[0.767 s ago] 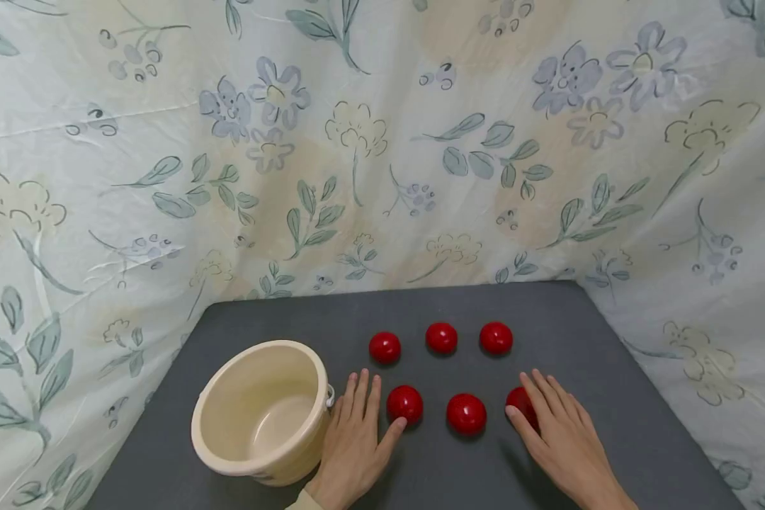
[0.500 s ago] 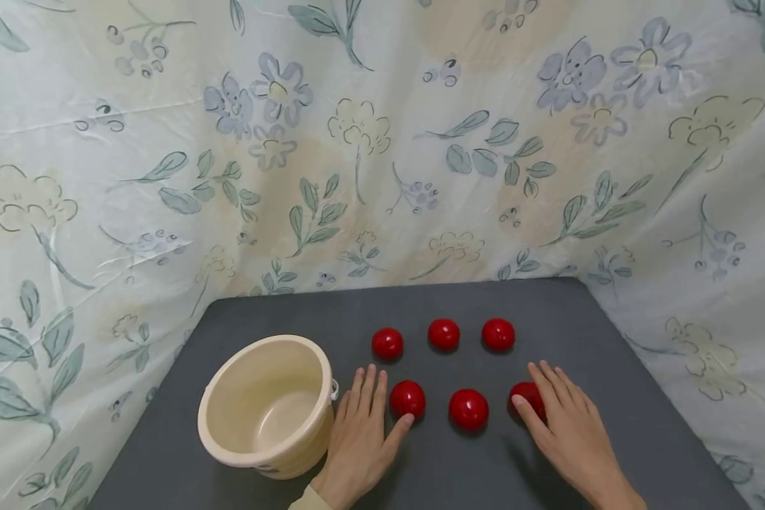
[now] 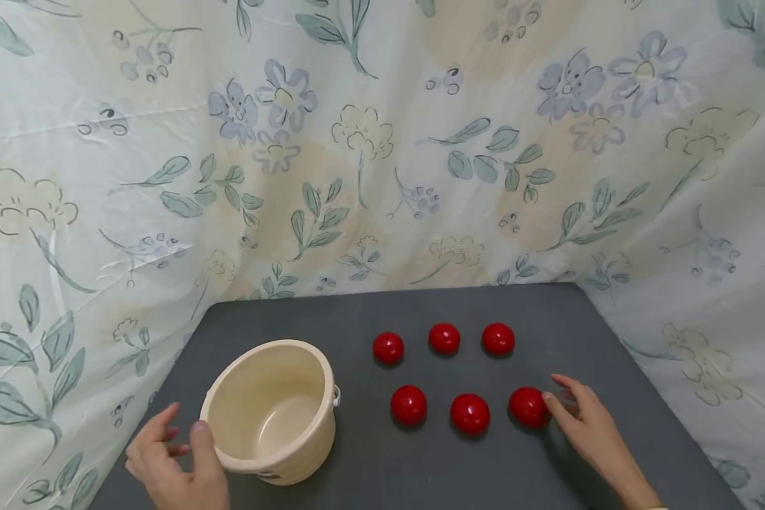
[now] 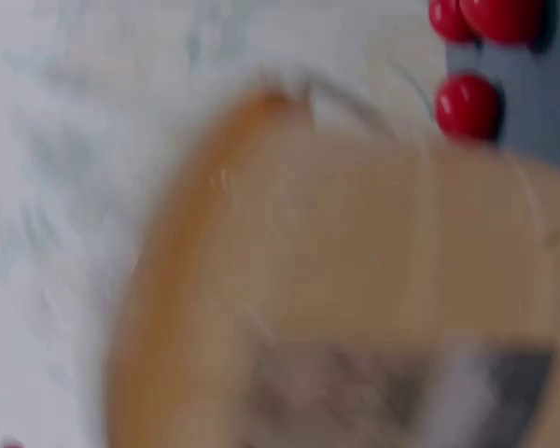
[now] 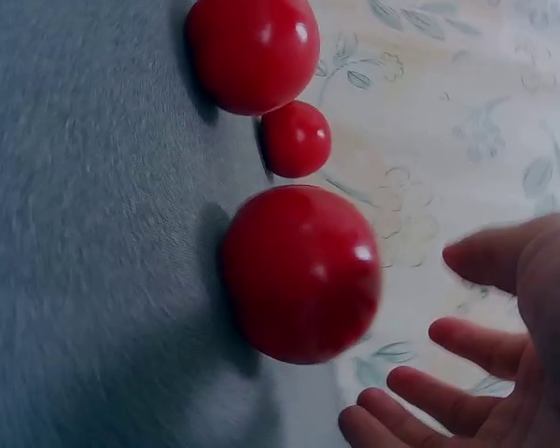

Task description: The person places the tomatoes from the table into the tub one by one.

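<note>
A cream bucket (image 3: 293, 455) with a handle fixing at its side stands on the left of the grey table. My left hand (image 3: 181, 460) is at its near left side, fingers loosely bent and parted from the thumb, which overlaps the rim. The bucket's outer wall (image 4: 355, 243) fills much of the left wrist view, blurred, with a dark printed patch. Several glossy red balls sit right of it in two rows. Beside the front right red ball (image 3: 529, 407) is my right hand (image 3: 589, 425), thumb overlapping its edge; the right wrist view shows a gap between fingers and ball (image 5: 301, 275).
The front row also has a middle red ball (image 3: 469, 414) and a left one, the red ball (image 3: 409, 406) nearest the bucket. Three more stand behind, among them the back middle ball (image 3: 444, 339). A floral cloth (image 3: 382, 142) hangs around the grey table (image 3: 331, 312).
My left hand has left the space between bucket and balls and moved left to the bucket's near left side. My right hand has drawn right, off the front right ball, and turned sideways.
</note>
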A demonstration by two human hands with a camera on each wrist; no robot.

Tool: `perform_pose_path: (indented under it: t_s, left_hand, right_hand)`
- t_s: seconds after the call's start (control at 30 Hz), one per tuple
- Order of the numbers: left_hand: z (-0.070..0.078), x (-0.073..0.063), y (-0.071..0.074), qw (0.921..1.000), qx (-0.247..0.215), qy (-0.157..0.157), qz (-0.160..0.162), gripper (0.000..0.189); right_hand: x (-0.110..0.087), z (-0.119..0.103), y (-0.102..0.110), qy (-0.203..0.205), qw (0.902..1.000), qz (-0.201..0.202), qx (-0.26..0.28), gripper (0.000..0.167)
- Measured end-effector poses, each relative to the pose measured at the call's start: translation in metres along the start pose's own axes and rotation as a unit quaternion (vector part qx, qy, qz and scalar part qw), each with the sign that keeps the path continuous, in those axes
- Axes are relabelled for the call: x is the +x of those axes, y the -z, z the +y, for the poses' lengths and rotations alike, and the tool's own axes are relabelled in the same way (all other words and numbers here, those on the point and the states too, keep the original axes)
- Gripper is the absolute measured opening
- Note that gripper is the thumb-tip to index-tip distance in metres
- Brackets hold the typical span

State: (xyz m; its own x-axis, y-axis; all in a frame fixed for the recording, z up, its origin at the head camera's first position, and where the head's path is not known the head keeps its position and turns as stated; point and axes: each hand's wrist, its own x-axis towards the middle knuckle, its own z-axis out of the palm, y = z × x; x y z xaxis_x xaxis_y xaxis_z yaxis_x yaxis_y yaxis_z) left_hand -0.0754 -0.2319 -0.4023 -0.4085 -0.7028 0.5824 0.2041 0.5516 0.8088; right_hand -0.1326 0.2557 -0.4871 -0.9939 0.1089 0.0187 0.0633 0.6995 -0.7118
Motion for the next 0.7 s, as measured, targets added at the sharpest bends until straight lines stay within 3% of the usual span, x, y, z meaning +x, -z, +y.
perform_pose_path:
  t_s: [0.03, 0.1, 0.17, 0.3, 0.47, 0.6, 0.7]
  left_hand:
    - [-0.008, 0.007, 0.001, 0.9978, 0.010, 0.066, 0.002, 0.039]
    - [-0.024, 0.016, 0.000, 0.9828, 0.031, 0.181, -0.017, 0.047]
    - [-0.038, 0.019, -0.001, 0.9652, 0.039, 0.255, -0.046, 0.054]
    - [-0.055, 0.015, -0.001, 0.9509, 0.066, 0.288, -0.092, 0.057]
    - [-0.058, 0.012, -0.006, 0.9390, 0.061, 0.321, -0.107, 0.051]
    - [-0.059, 0.010, -0.014, 0.9404, 0.028, 0.323, -0.103, 0.048]
    - [-0.060, 0.009, -0.022, 0.9464, 0.016, 0.309, -0.091, 0.046]
  right_hand:
    - [0.002, 0.004, -0.001, -0.011, 0.9999, -0.005, 0.009, 0.065]
    - [0.007, 0.010, -0.003, -0.029, 0.9990, -0.012, 0.031, 0.067]
    - [0.010, 0.013, -0.005, -0.049, 0.9975, -0.022, 0.045, 0.073]
    - [0.010, 0.017, -0.013, -0.060, 0.9959, -0.041, 0.054, 0.084]
    - [0.005, 0.024, -0.027, -0.019, 0.9996, -0.009, -0.018, 0.101]
    - [0.004, 0.028, -0.034, -0.007, 0.9976, 0.013, -0.068, 0.113]
    - [0.006, 0.028, -0.035, -0.002, 0.9969, 0.016, -0.077, 0.111]
